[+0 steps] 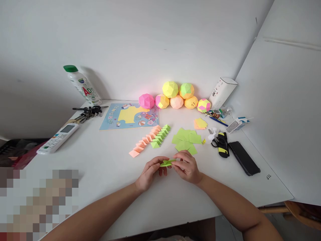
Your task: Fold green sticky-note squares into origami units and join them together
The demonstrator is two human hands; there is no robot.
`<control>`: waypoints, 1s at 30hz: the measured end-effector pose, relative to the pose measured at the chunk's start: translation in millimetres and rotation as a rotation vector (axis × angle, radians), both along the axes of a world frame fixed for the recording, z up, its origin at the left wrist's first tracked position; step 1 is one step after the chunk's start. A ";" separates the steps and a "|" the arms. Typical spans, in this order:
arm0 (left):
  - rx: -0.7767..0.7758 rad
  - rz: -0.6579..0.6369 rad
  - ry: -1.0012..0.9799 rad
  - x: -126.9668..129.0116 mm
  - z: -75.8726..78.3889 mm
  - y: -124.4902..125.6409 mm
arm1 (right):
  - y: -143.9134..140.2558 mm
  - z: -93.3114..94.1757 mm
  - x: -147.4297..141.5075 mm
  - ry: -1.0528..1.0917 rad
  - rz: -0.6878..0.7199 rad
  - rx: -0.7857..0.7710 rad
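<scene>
Between my two hands is a partly folded piece of green paper (166, 163). My left hand (149, 170) pinches its left end, with the fingers curled beneath it. On the other end, the thumb and fingers of my right hand (186, 166) are closed on the paper. Just beyond my hands lie loose green paper sheets (184, 136), spread over one another. Farther left run two slanting rows of folded pieces, one of orange-pink folded paper (144, 142) and one of green folded paper (160, 136).
Several paper balls (177, 102) are stacked against the wall. A blue printed board (107, 122), a white bottle (84, 87) and a remote control (59, 138) are on the left. Scissors (215, 143), a yellow-black cutter (222, 147) and a black phone (244, 158) lie right.
</scene>
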State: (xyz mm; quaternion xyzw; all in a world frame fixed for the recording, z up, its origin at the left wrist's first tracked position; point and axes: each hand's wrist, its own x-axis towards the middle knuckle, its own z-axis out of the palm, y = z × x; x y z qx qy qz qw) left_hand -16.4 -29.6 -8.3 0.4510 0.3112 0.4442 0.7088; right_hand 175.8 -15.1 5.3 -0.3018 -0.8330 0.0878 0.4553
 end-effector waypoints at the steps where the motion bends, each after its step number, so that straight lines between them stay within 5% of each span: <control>1: 0.000 0.012 0.016 0.1 0.3 -0.3 | 0.1 -0.2 0.1 -0.009 0.006 -0.002; 11: -0.054 0.153 0.155 6.8 4.9 -2.2 | 1.6 -5.8 0.9 -0.047 0.012 -0.014; 19: -0.048 0.155 0.145 9.7 3.0 -1.3 | -4.0 -10.9 -3.4 0.214 0.077 -0.408; 25: -0.035 0.014 0.164 9.1 5.4 -1.6 | -3.8 -7.4 -4.0 0.364 0.127 -0.859; 30: -0.045 -0.014 0.222 10.4 10.9 -2.4 | -3.3 -6.1 -2.5 0.476 0.158 -1.008</control>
